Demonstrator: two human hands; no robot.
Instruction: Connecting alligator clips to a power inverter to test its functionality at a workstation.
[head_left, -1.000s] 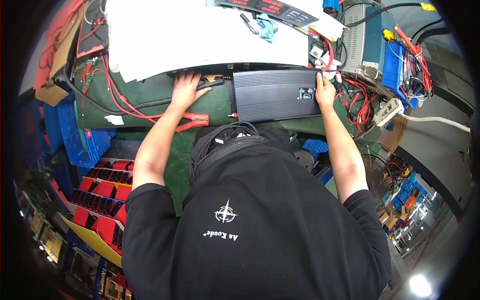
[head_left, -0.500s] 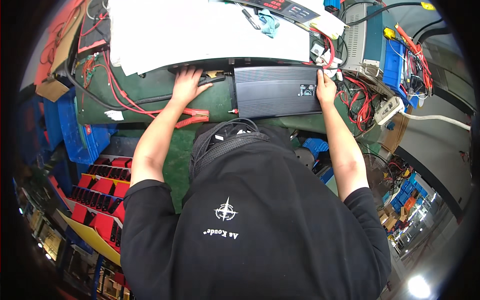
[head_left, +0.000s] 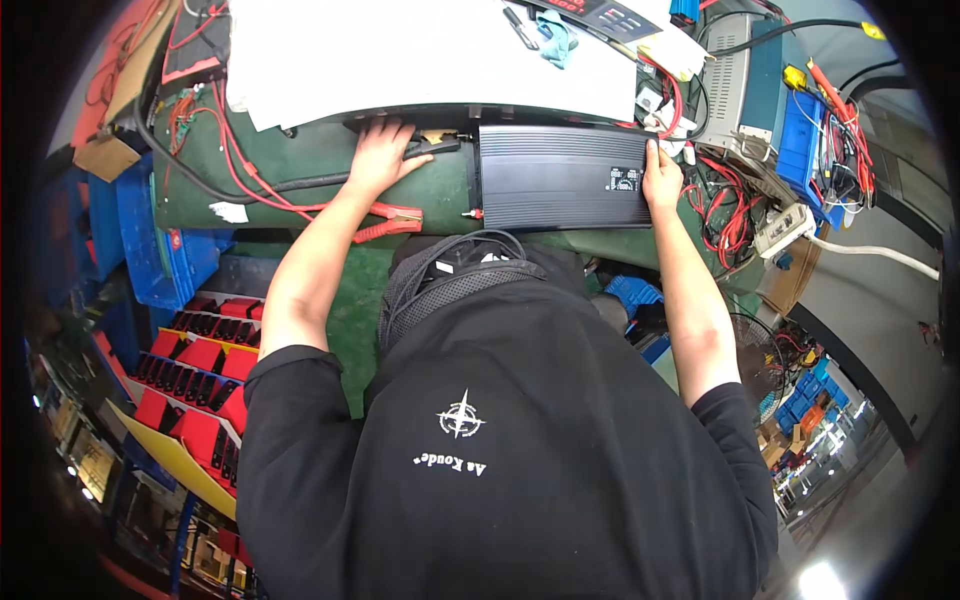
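Note:
A black ribbed metal box, apparently a power inverter (head_left: 560, 175), lies lengthwise on the green bench top in front of me. My right hand (head_left: 662, 182) grips its right end, thumb along the upper edge and the other fingers mostly hidden. Left of the box my left hand (head_left: 380, 160) rests open, fingers stretched toward the dark shelf edge and thumb pointing right. Beside that thumb lies a black clamp (head_left: 435, 147) at the box's left terminal side; whether it touches the terminal I cannot tell. A red clamp (head_left: 390, 222) lies closer to me, apart from the box.
Above the bench is a white shelf surface (head_left: 400, 60) with a pen and a teal cloth (head_left: 556, 40). Red wires (head_left: 730, 205) and a power strip (head_left: 783, 230) crowd the right. Blue bins (head_left: 165, 240) and a rack of red-and-black parts (head_left: 205, 365) stand left.
The whole view has shifted slightly. Both hands keep nearly the same places, the right still on the box's end and the left beside the black clamp.

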